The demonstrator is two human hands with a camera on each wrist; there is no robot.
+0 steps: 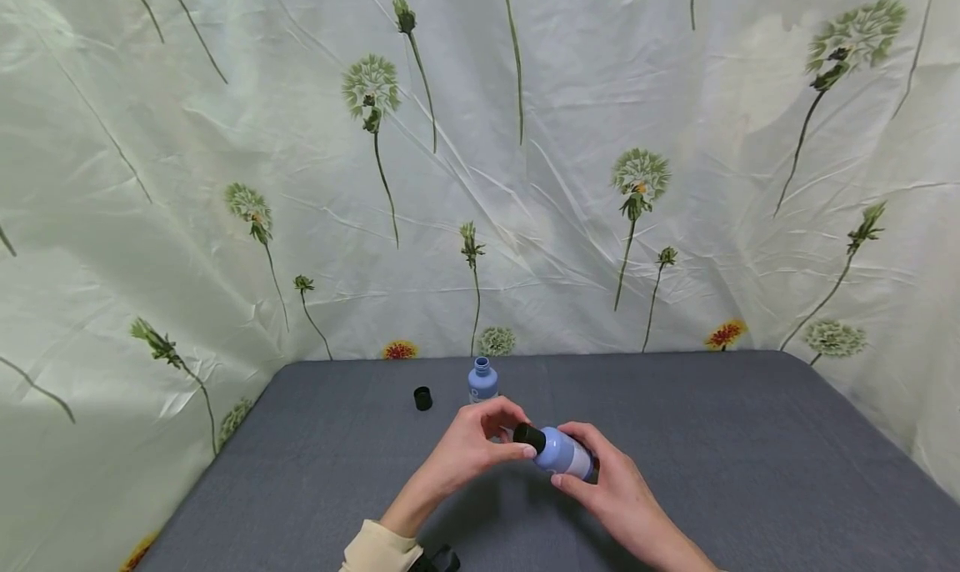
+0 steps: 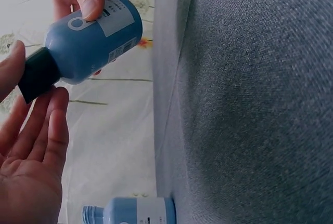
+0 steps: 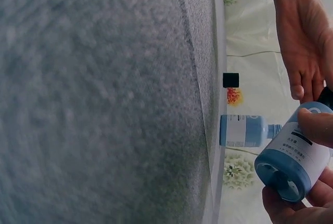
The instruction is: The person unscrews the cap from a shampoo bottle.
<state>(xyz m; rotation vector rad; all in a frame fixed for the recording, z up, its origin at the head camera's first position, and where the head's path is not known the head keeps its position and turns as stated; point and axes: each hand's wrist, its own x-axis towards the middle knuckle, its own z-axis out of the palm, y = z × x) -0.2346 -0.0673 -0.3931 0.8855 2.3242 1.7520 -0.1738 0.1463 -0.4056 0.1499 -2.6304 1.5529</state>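
- While our right hand (image 1: 615, 493) wraps its fingers and thumb round the body of a blue bottle (image 1: 564, 453), the bottle sits tilted in the lower middle of the head frame, held above the grey table (image 1: 750, 455), with its neck pointing to the upper left.
- Our left hand (image 1: 468, 451) meets the bottle at its black cap (image 1: 528, 437); thumb and curled fingers close round the cap, so this hand grips the cap.
- From the left wrist view, the same bottle (image 2: 91, 39) lies across the upper left of the frame, white label up, cap (image 2: 37, 74) at the left edge between our thumb and fingers (image 2: 49, 130).
- From the right wrist view, we see the bottle's round base (image 3: 283, 174) at the lower right, with our thumb on the label.
- Second blue bottle (image 1: 482, 380) stands upright and uncapped, just above the hands in the head frame, near the table's far edge.
- Loose black cap (image 1: 423, 398) sits on the table left of that open bottle, a little apart from it.
- Backdrop (image 1: 225, 180) of pale cloth printed with dandelions fills the upper frame.
- Cream sleeve (image 1: 378, 549) shows at our left wrist, bottom edge.
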